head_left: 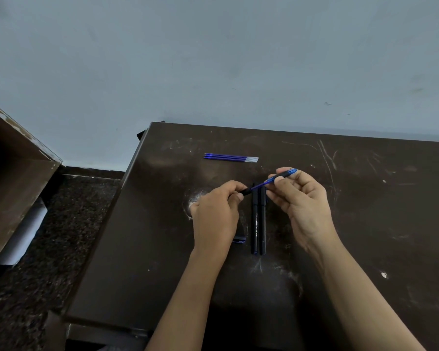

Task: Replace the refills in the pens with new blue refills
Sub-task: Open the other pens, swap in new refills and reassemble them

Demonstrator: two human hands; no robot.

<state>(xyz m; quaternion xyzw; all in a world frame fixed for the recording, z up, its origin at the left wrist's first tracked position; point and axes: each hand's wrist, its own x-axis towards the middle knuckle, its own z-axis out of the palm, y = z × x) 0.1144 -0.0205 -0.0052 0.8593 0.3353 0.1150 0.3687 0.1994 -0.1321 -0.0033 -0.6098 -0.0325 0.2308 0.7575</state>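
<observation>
Left hand: the left hand [216,214] is above the desk [365,224], its fingers [235,188] curled round the black barrel [243,191] of the opened pen.
Right hand: the right hand [302,198] pinches the blue-tipped front section [284,174] between thumb and fingertips, while the other fingers are loosely spread.
Task thing: a blue refill [260,184] shows bare between the two halves, held in the air just above the two black pens [255,219].
Waiting pens: both lie side by side on the desk between the hands, touching or nearly so.
New blue refills: three [231,157] lie together near the far edge, well apart from the hands.
Small dark piece: it [239,240] lies partly under the left wrist. It may be a cap, but I cannot tell.
Containers: there is no tray or box on the desk. The barrel is the only holder, and the refill looks partly drawn out of it. A wooden cabinet [15,186] stands to the left, too dark inside to see what it holds.
Risk, mixing: the old refill is blue like the new ones, so setting it beside them could confuse which is which.
Risk, bending: pulling the halves apart at an angle could bend the thin refill.
Risk, loose parts: a loose refill or other small part could roll off the flat desk, which has no visible rim.
</observation>
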